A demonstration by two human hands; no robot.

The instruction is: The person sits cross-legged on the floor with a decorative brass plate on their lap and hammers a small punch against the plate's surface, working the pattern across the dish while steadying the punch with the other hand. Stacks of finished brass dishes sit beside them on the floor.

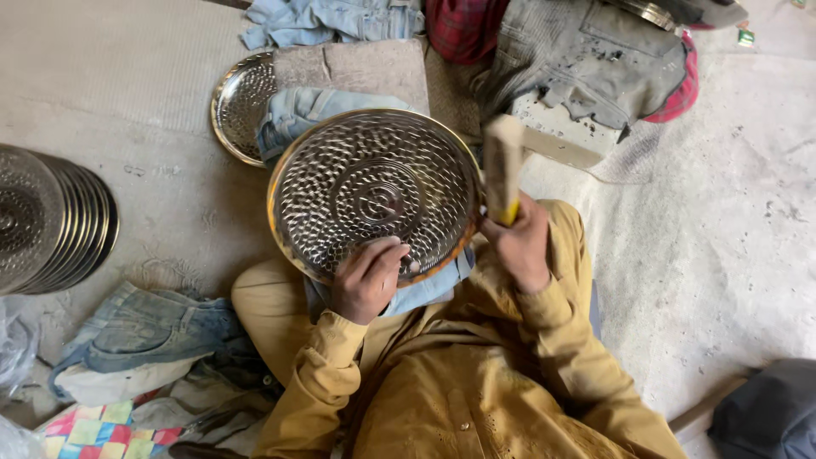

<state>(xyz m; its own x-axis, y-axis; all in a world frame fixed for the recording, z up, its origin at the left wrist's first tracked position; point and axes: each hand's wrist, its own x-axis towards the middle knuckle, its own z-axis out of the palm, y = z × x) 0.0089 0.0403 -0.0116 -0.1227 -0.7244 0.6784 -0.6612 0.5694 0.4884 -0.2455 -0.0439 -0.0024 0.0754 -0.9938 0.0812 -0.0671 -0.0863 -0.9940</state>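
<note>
At the far left a stack of hammered metal plates point(51, 221) lies tilted on the floor point(161, 102); below it, crumpled denim cloth point(140, 331) and a patchwork cloth point(98, 429) are heaped near the person's knee; further in, a second dimpled plate point(240, 104) lies flat on the floor, partly tucked under a grey pad point(357, 70) and a fold of blue denim point(297, 115); in the middle the round dimpled metal plate point(374, 191) rests tilted on the denim-covered lap, its face up; the left hand point(367, 279) lies curled on the plate's near rim, fingers bent over the edge and pressing it down; just right of the plate, the right hand point(520, 242) is closed tight round the handle of a wooden mallet point(502, 166), raised and blurred, its head beside the plate's right rim; behind it sit a pale block point(561, 136) and a pile of grey clothes point(595, 59); at the far right, bare dusty floor and a dark bundle point(769, 412).
</note>
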